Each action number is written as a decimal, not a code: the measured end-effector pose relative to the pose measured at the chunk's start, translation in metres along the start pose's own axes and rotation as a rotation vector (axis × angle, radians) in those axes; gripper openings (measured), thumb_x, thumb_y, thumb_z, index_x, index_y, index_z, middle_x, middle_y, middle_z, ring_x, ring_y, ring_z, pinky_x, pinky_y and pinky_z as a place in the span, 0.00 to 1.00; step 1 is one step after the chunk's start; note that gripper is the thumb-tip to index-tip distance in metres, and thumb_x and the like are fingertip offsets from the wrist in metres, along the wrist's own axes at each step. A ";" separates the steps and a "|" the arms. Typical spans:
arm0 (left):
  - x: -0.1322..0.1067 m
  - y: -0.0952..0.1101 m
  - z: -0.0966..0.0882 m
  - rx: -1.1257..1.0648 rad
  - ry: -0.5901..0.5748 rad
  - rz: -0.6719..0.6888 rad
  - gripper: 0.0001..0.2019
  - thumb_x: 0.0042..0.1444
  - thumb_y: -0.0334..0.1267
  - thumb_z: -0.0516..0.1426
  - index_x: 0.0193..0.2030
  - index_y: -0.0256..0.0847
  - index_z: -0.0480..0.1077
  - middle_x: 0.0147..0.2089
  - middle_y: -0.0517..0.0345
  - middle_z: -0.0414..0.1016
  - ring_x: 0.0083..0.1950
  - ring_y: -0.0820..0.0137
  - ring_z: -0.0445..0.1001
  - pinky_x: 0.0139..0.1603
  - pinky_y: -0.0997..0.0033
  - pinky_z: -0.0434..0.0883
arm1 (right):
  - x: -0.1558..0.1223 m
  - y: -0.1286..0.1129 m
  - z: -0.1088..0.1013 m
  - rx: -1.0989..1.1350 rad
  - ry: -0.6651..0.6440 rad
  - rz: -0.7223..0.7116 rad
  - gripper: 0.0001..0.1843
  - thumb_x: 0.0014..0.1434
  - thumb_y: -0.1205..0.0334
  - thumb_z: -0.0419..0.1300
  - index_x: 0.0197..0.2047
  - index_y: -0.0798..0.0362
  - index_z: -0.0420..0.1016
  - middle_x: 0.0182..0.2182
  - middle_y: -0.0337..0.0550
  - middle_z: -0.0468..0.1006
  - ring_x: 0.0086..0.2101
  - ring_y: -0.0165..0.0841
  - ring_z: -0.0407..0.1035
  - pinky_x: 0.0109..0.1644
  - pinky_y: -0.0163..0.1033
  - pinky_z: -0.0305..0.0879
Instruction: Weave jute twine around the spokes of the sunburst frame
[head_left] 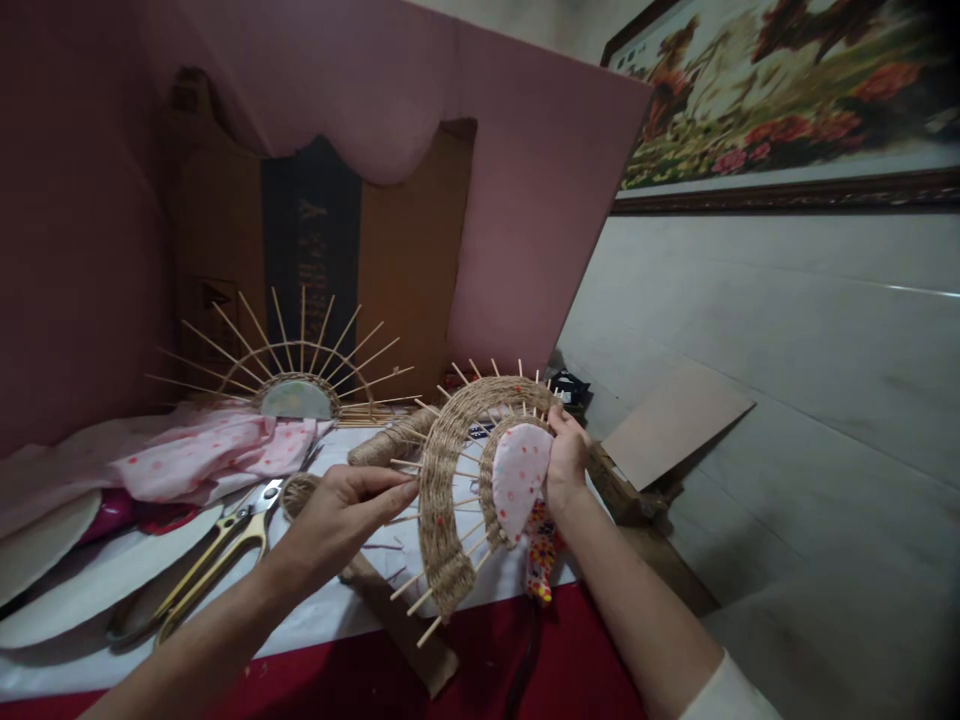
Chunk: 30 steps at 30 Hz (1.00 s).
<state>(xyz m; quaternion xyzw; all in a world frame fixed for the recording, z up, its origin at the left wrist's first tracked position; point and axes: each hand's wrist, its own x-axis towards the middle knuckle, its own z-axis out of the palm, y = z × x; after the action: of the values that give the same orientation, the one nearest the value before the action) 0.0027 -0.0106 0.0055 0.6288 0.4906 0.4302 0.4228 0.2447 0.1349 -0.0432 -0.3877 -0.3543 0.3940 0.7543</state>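
A half-round woven fan (442, 470) of twine on thin wooden sticks is held up at the centre. Pink spotted cloth (517, 475) covers its half-disc core, and an open gap with bare sticks lies between two woven bands. My right hand (568, 455) grips the fan at its right side, thumb near the upper end of the outer band. On the left, my left hand (360, 505) is closed, its fingertips pinching at a stick end by the outer edge. Whether a strand is also between those fingers, I cannot tell.
Large scissors (217, 555), white card pieces (112, 580) and spotted cloth (217, 455) lie at left. Behind stands a second stick frame (296, 398). A twine roll (394, 437), a cardboard strip (405, 630) and a floral-patterned tool (540, 560) with dark cord surround the fan.
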 end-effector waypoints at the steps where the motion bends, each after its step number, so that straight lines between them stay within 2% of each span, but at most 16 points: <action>1: -0.001 0.000 0.000 0.058 0.003 0.036 0.14 0.53 0.46 0.57 0.32 0.38 0.79 0.28 0.55 0.74 0.30 0.68 0.67 0.28 0.71 0.63 | 0.001 0.001 0.000 0.001 0.025 0.004 0.12 0.43 0.56 0.64 0.30 0.54 0.73 0.23 0.35 0.75 0.26 0.30 0.69 0.31 0.36 0.66; 5: -0.006 0.001 -0.002 0.443 0.067 0.241 0.11 0.57 0.40 0.54 0.34 0.39 0.78 0.30 0.54 0.78 0.30 0.68 0.72 0.30 0.71 0.65 | 0.001 0.002 0.000 0.008 0.097 0.014 0.13 0.44 0.57 0.63 0.32 0.56 0.74 0.26 0.37 0.76 0.28 0.31 0.70 0.34 0.36 0.66; 9: -0.006 0.000 -0.004 0.854 0.199 0.502 0.09 0.56 0.34 0.53 0.30 0.38 0.75 0.27 0.55 0.76 0.28 0.68 0.72 0.30 0.70 0.63 | -0.001 0.000 0.003 -0.007 0.101 -0.008 0.14 0.44 0.57 0.64 0.34 0.56 0.74 0.30 0.39 0.77 0.32 0.32 0.70 0.36 0.37 0.66; 12: -0.005 -0.001 -0.006 1.000 0.237 0.607 0.10 0.57 0.33 0.53 0.27 0.38 0.72 0.25 0.56 0.73 0.27 0.69 0.71 0.29 0.70 0.62 | -0.002 -0.002 0.005 -0.011 0.068 0.003 0.14 0.43 0.58 0.64 0.34 0.56 0.75 0.30 0.39 0.77 0.32 0.32 0.71 0.37 0.37 0.66; 15: -0.003 -0.001 -0.008 0.967 0.249 0.585 0.10 0.56 0.36 0.55 0.26 0.37 0.71 0.24 0.56 0.72 0.26 0.70 0.69 0.28 0.70 0.61 | -0.003 -0.002 0.006 -0.007 0.021 0.036 0.15 0.42 0.58 0.65 0.34 0.56 0.75 0.29 0.39 0.78 0.30 0.32 0.71 0.36 0.37 0.66; 17: -0.002 0.001 -0.010 0.854 0.244 0.475 0.11 0.55 0.39 0.57 0.26 0.37 0.72 0.23 0.57 0.71 0.25 0.71 0.68 0.27 0.71 0.60 | -0.004 -0.002 0.006 0.001 -0.005 0.064 0.15 0.42 0.58 0.65 0.34 0.56 0.76 0.28 0.39 0.78 0.29 0.31 0.71 0.36 0.37 0.66; 21: 0.001 0.002 -0.015 0.469 0.159 0.180 0.14 0.53 0.47 0.57 0.28 0.38 0.74 0.24 0.57 0.74 0.25 0.71 0.68 0.25 0.73 0.63 | -0.004 -0.002 0.005 0.019 -0.036 0.111 0.15 0.41 0.57 0.65 0.32 0.57 0.76 0.25 0.38 0.77 0.26 0.30 0.70 0.34 0.36 0.65; 23: 0.002 0.001 -0.016 0.340 0.152 0.113 0.15 0.52 0.48 0.58 0.27 0.38 0.75 0.24 0.57 0.74 0.26 0.71 0.69 0.25 0.74 0.64 | -0.004 -0.002 0.004 0.020 -0.044 0.126 0.15 0.40 0.56 0.66 0.32 0.57 0.76 0.25 0.38 0.77 0.25 0.30 0.70 0.32 0.36 0.65; 25: 0.002 0.000 -0.016 0.305 0.171 0.115 0.14 0.51 0.48 0.59 0.27 0.37 0.75 0.23 0.57 0.74 0.25 0.71 0.69 0.24 0.74 0.64 | -0.005 -0.002 0.004 0.018 -0.038 0.129 0.16 0.41 0.56 0.66 0.32 0.57 0.76 0.25 0.38 0.77 0.25 0.31 0.70 0.32 0.36 0.65; 27: 0.002 -0.001 -0.015 0.341 0.195 0.185 0.13 0.52 0.46 0.59 0.28 0.38 0.75 0.23 0.58 0.74 0.25 0.72 0.69 0.24 0.74 0.64 | -0.006 -0.003 0.005 0.014 -0.017 0.120 0.16 0.41 0.57 0.65 0.33 0.57 0.76 0.26 0.39 0.78 0.25 0.30 0.70 0.32 0.36 0.65; 30: -0.001 0.000 -0.013 0.502 0.284 0.436 0.09 0.54 0.40 0.59 0.27 0.38 0.74 0.22 0.61 0.72 0.23 0.74 0.67 0.24 0.75 0.63 | -0.006 -0.003 0.004 -0.002 0.027 0.095 0.15 0.42 0.59 0.64 0.34 0.57 0.76 0.27 0.38 0.77 0.27 0.30 0.70 0.33 0.36 0.65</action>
<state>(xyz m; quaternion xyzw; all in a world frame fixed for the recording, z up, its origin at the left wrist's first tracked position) -0.0099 -0.0101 0.0089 0.7369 0.4891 0.4595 0.0814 0.2394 0.1301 -0.0404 -0.4100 -0.3257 0.4237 0.7391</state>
